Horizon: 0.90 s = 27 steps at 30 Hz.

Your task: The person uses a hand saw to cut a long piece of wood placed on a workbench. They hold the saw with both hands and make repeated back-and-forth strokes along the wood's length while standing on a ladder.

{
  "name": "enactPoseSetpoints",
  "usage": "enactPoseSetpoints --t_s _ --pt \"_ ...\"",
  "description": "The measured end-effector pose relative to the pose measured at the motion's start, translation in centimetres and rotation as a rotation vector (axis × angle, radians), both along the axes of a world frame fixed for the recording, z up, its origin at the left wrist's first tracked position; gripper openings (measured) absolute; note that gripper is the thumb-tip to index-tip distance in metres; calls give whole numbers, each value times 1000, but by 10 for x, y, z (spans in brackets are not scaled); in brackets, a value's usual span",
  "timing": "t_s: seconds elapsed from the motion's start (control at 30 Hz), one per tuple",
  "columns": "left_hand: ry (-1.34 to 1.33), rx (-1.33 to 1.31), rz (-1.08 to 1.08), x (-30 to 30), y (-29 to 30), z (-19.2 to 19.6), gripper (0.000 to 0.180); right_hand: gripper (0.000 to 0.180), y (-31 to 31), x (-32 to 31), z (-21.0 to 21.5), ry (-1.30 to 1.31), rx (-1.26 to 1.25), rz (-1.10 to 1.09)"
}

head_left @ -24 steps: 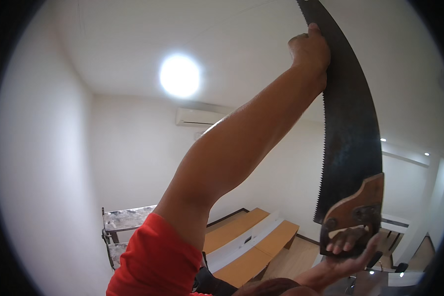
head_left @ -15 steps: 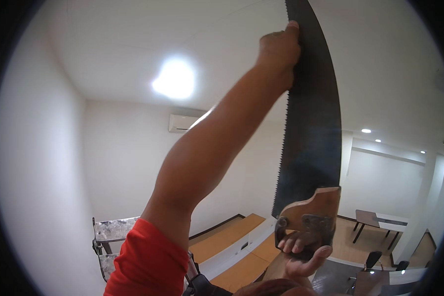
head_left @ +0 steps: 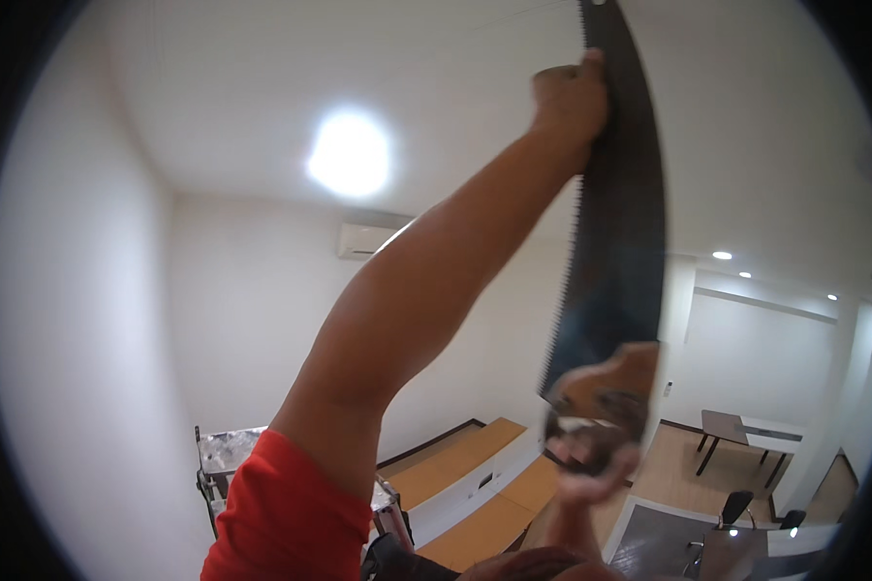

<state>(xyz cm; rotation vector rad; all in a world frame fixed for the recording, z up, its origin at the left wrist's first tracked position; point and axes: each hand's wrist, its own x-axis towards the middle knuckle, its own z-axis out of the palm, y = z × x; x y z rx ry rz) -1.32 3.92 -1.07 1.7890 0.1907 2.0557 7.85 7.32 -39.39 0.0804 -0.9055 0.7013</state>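
Right hand point(head_left: 596, 465) is clamped through the loop of the handsaw's brown wooden handle point(head_left: 615, 387) in the head view, so the saw point(head_left: 622, 228) stands nearly upright in front of the person. Left hand point(head_left: 570, 102) is up by the toothed edge near the tip, probably steadying that long blade, but can't tell if it's gripping; dark, smudgy metal, fine teeth, curved back.

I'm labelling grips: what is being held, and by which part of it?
A handsaw: the right hand grips its wooden handle, and the left hand holds the upper blade at its toothed edge.
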Motion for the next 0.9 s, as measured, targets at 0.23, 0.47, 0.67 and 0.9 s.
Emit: enactPoseSetpoints --t_s 0.23,0.47,0.67,0.9 --pt "19 -16 -177 -5 -16 -3 52 68 -51 4 15 138 -29 -44" --pt "-28 134 12 22 23 5 49 54 1 21 36 74 108 -58" --pt "34 36 -168 -5 -17 -6 53 60 -10 26 22 -276 297 -82" --pt "-75 -74 -235 27 -21 -7 50 65 -103 55 48 290 -66 -191"
